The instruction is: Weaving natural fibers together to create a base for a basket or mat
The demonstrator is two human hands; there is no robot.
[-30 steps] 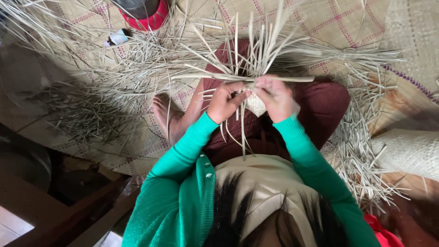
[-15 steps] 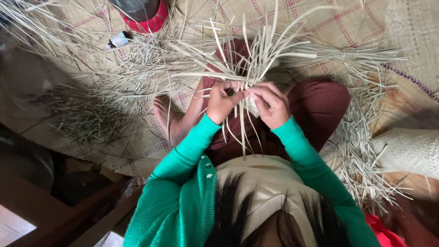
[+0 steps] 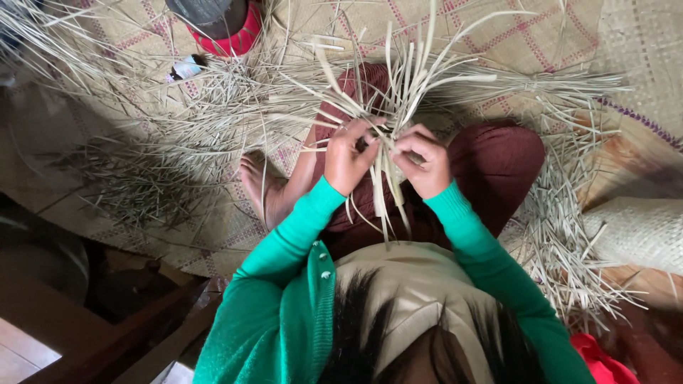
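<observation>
I sit cross-legged in dark red trousers on a woven mat point(image 3: 541, 35). My left hand point(image 3: 347, 158) and my right hand point(image 3: 425, 162), both in green sleeves, pinch a bundle of pale dried leaf strips point(image 3: 398, 92) held over my lap. The strips fan upward and outward from between my fingers, and a few ends hang down below my hands. The hands are close together, almost touching, with the crossing point of the strips between them.
Loose dried strips point(image 3: 163, 163) lie scattered over the mat at left and in a pile point(image 3: 562, 235) at right. A red-based container point(image 3: 224, 25) stands at the top. A small bottle point(image 3: 186, 68) lies beside it. A rolled woven piece point(image 3: 640, 231) sits at right. My bare foot point(image 3: 260, 188) rests at left.
The bundle has turned in my hands: a long horizontal strip seen earlier now points more upward. My right hand has dropped slightly and both hands have closed in on the crossing point.
</observation>
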